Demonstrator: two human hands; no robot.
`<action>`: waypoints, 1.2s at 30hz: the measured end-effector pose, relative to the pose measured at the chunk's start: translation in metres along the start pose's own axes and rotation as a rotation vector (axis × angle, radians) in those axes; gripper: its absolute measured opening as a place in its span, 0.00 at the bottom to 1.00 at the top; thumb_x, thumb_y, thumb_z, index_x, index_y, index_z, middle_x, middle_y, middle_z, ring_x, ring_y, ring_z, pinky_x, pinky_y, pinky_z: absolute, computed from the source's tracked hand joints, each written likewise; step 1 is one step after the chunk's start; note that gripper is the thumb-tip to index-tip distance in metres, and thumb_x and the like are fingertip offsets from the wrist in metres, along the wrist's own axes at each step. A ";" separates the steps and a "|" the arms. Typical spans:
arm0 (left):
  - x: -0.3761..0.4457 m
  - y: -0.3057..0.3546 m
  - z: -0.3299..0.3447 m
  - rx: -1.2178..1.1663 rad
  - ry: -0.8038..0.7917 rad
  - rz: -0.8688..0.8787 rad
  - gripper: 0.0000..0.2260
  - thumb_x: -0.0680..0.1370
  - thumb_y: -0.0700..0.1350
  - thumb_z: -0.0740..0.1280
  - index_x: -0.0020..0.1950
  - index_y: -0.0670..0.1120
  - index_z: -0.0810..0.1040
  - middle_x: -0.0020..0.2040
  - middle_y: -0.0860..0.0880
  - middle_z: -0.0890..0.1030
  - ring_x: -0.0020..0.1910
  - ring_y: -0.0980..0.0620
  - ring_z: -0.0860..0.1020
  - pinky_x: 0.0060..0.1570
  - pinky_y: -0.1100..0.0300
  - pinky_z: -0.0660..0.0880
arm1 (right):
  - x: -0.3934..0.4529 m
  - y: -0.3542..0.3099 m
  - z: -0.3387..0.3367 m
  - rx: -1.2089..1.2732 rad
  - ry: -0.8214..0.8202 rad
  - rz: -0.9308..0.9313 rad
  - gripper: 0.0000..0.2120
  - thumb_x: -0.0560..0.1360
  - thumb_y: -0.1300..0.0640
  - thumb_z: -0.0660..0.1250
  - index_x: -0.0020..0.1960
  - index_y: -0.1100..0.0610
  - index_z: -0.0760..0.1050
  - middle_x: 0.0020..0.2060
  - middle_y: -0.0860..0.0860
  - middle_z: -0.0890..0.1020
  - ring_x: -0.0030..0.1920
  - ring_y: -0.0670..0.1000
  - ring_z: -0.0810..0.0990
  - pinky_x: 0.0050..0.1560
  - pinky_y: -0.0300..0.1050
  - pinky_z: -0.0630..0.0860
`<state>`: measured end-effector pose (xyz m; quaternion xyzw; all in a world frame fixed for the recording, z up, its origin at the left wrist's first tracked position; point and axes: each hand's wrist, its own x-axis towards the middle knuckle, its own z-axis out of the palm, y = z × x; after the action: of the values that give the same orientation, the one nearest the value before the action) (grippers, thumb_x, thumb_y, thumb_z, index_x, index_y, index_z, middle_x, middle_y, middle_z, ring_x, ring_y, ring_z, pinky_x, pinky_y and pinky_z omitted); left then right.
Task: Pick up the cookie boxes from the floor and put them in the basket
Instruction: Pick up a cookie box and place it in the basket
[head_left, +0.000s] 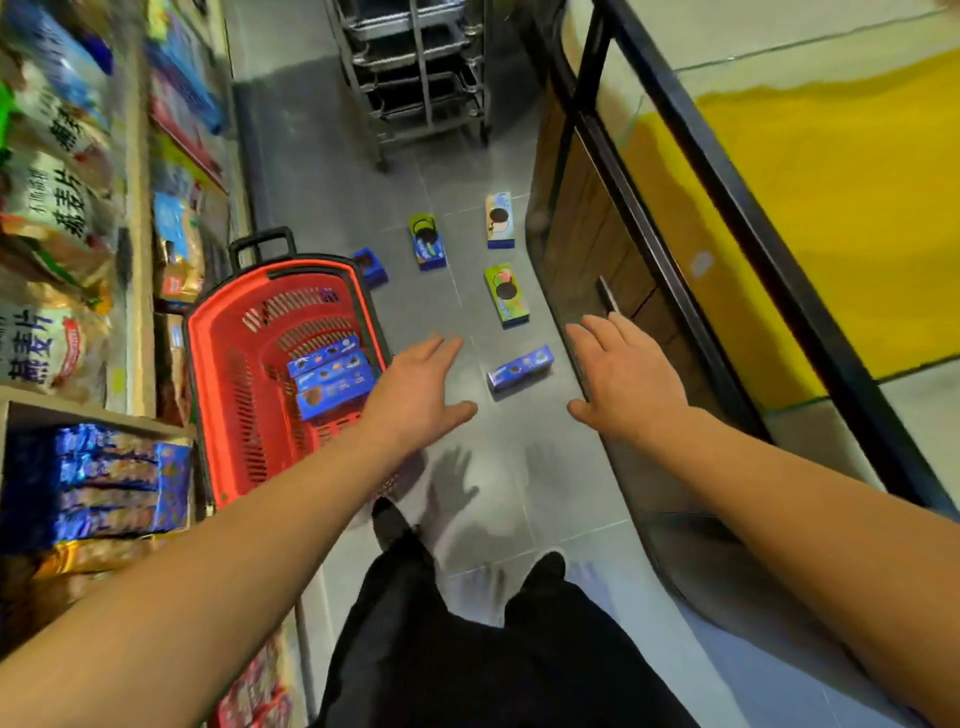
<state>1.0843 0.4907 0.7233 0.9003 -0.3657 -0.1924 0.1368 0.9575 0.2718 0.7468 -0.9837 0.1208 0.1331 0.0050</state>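
Observation:
A red basket (218, 374) stands on the grey floor at my left, with blue cookie boxes (332, 382) stacked inside. Several more boxes lie on the floor beyond it: a blue box (519, 368) nearest, a green one (506, 295), a cream one (500, 220), a green-and-blue one (427, 242), and a small blue one (371, 266) behind the basket's rim. My left hand (418, 392) hovers with spread fingers by the basket's right edge, holding nothing. My right hand (626, 382) hangs open right of the nearest blue box, also holding nothing.
Shelves of snack bags (57, 208) line the left side. A metal rack trolley (421, 78) stands at the aisle's far end. A dark wood counter with a black rail (597, 260) bounds the right. My legs and shoes (467, 623) are below.

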 end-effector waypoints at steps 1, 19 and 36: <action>0.004 0.010 0.003 0.001 -0.004 0.005 0.39 0.70 0.55 0.73 0.76 0.44 0.61 0.74 0.40 0.65 0.72 0.42 0.64 0.73 0.55 0.59 | -0.002 0.010 0.001 0.002 0.007 0.006 0.45 0.67 0.39 0.71 0.76 0.55 0.57 0.73 0.54 0.65 0.74 0.59 0.60 0.72 0.55 0.63; 0.148 -0.030 0.100 -0.123 -0.141 -0.128 0.36 0.72 0.55 0.71 0.75 0.47 0.61 0.71 0.44 0.68 0.70 0.42 0.66 0.67 0.50 0.68 | 0.141 0.044 0.093 0.055 -0.242 -0.005 0.41 0.71 0.40 0.69 0.77 0.55 0.55 0.72 0.52 0.65 0.73 0.56 0.61 0.73 0.49 0.59; 0.341 -0.156 0.397 -0.006 -0.280 -0.091 0.38 0.69 0.55 0.72 0.75 0.44 0.62 0.71 0.41 0.68 0.68 0.38 0.68 0.65 0.48 0.69 | 0.331 0.089 0.423 0.092 -0.340 -0.066 0.39 0.70 0.48 0.70 0.75 0.57 0.58 0.72 0.55 0.66 0.72 0.58 0.62 0.72 0.50 0.62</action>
<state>1.2262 0.3146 0.2266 0.8799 -0.3394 -0.3231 0.0781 1.1359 0.1248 0.2540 -0.9492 0.0917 0.2914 0.0749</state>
